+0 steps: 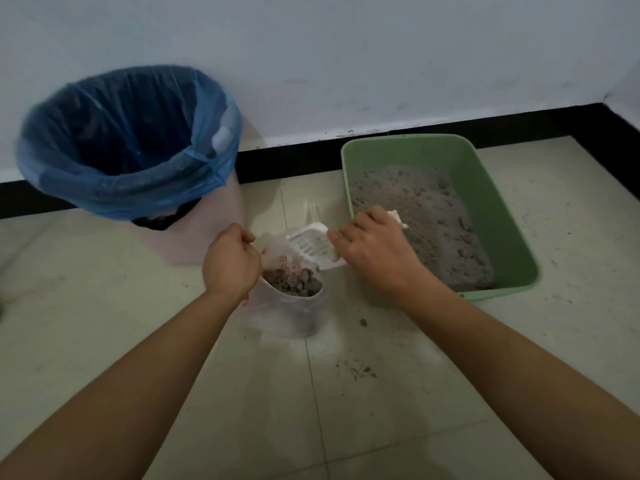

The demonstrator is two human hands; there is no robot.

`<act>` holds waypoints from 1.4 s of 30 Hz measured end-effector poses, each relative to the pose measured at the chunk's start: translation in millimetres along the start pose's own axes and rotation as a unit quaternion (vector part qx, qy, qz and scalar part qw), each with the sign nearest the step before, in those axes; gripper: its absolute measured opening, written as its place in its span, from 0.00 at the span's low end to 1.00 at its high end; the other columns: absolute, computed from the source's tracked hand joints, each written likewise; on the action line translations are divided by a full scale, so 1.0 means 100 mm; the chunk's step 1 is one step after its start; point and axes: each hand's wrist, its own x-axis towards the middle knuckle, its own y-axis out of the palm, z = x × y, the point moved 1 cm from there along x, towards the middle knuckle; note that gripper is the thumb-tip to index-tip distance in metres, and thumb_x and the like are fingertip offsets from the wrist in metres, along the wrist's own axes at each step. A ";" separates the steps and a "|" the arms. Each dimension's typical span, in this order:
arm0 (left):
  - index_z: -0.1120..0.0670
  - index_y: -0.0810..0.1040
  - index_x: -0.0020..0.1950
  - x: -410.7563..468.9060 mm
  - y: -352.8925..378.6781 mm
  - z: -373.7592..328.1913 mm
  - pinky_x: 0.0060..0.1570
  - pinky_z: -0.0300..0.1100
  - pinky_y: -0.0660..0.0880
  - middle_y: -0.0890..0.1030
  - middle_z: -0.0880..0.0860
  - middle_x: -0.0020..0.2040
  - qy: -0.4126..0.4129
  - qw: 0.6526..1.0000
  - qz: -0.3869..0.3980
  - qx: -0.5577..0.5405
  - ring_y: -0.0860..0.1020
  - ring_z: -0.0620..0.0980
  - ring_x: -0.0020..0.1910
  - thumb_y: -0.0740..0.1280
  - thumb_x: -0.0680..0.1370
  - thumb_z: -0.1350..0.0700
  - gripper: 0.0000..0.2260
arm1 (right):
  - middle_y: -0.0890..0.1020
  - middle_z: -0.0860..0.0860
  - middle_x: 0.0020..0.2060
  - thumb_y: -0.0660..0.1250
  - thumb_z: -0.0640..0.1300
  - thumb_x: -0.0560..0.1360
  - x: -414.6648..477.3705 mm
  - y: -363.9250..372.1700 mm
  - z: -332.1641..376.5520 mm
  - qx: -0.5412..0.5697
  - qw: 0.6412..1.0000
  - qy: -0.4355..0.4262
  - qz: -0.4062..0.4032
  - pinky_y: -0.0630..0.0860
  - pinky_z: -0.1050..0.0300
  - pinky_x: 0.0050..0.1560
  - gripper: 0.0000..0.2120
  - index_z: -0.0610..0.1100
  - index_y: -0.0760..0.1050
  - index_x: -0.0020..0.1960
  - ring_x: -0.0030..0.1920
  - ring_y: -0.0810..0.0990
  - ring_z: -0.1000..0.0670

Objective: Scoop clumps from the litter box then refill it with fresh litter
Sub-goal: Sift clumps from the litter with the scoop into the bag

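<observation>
Gripping the white handle of a slotted scoop, the right hand has its fingers curled around it, and the handle's end pokes out past the hand over the litter box. The scoop's head is tilted toward the mouth of a white plastic bag and looks empty (its slots show clearly). The left hand is closed in a fist on the bag's near-left edge, pinching the plastic and holding the mouth open. Inside the bag sits a heap of dark grey clumps, close to its rim. The bag stands on the tiled floor between the 2 forearms.

Just right of the bag lies the green litter box, its long side angled away toward the black baseboard. Grey litter covers its bottom, uneven and lumpy. Behind the left hand stands a pale bin lined with a blue bag, against the white wall. Crumbs of litter are scattered on the tiles near the right forearm.
</observation>
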 end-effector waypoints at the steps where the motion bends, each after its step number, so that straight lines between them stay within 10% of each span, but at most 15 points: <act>1: 0.55 0.78 0.54 0.00 0.01 -0.02 0.42 0.42 0.71 0.81 0.55 0.54 0.007 1.000 -0.003 0.001 0.78 0.55 0.48 0.59 0.77 0.63 0.11 | 0.86 0.49 0.44 0.73 0.42 0.70 0.00 -0.01 -0.04 0.012 1.000 0.023 -0.017 0.67 0.51 0.50 0.19 0.44 0.80 0.61 0.44 0.81 0.45; 9: 0.55 0.76 0.59 -0.05 0.28 -0.52 0.59 0.53 0.66 0.76 0.56 0.57 0.151 0.986 -0.057 0.049 0.71 0.58 0.59 0.62 0.76 0.57 0.13 | 0.81 0.50 0.37 0.57 0.59 0.81 -0.24 -0.21 -0.61 0.236 0.907 0.346 0.051 0.77 0.55 0.36 0.18 0.49 0.79 0.56 0.35 0.78 0.48; 12: 0.55 0.74 0.62 -0.10 0.55 -0.75 0.61 0.54 0.67 0.74 0.57 0.61 0.157 0.988 -0.007 0.009 0.70 0.59 0.61 0.62 0.76 0.56 0.15 | 0.77 0.49 0.35 0.60 0.59 0.80 -0.48 -0.13 -0.97 0.227 0.864 0.433 0.120 0.66 0.58 0.29 0.19 0.44 0.79 0.53 0.32 0.74 0.50; 16: 0.58 0.68 0.69 -0.21 0.86 -1.02 0.62 0.55 0.66 0.69 0.59 0.67 0.164 0.984 0.061 0.015 0.66 0.61 0.66 0.63 0.76 0.55 0.22 | 0.81 0.38 0.46 0.66 0.52 0.78 -0.87 -0.09 -1.33 0.213 0.795 0.529 0.206 0.70 0.53 0.39 0.18 0.36 0.78 0.55 0.44 0.78 0.40; 20: 0.59 0.58 0.76 -0.28 1.10 -1.26 0.70 0.56 0.58 0.57 0.61 0.76 0.175 0.978 0.108 0.037 0.56 0.60 0.75 0.63 0.77 0.53 0.29 | 0.80 0.40 0.58 0.63 0.40 0.79 -1.08 -0.27 -1.44 0.155 0.771 0.515 0.341 0.71 0.54 0.47 0.12 0.36 0.75 0.60 0.56 0.79 0.40; 26: 0.59 0.50 0.79 -0.22 1.37 -1.43 0.76 0.54 0.48 0.45 0.60 0.80 0.219 0.961 0.141 0.089 0.46 0.59 0.78 0.61 0.79 0.52 0.33 | 0.75 0.44 0.42 0.65 0.38 0.74 -1.11 -0.22 -1.37 0.115 0.754 0.500 0.411 0.70 0.56 0.39 0.05 0.40 0.70 0.42 0.42 0.75 0.44; 42: 0.64 0.41 0.78 0.13 1.60 -1.39 0.76 0.47 0.40 0.40 0.62 0.79 0.181 0.972 0.135 0.070 0.40 0.58 0.78 0.54 0.81 0.59 0.30 | 0.76 0.43 0.44 0.59 0.37 0.81 -0.85 0.90 -1.45 0.222 0.765 0.529 0.292 0.68 0.56 0.40 0.13 0.38 0.76 0.62 0.42 0.73 0.44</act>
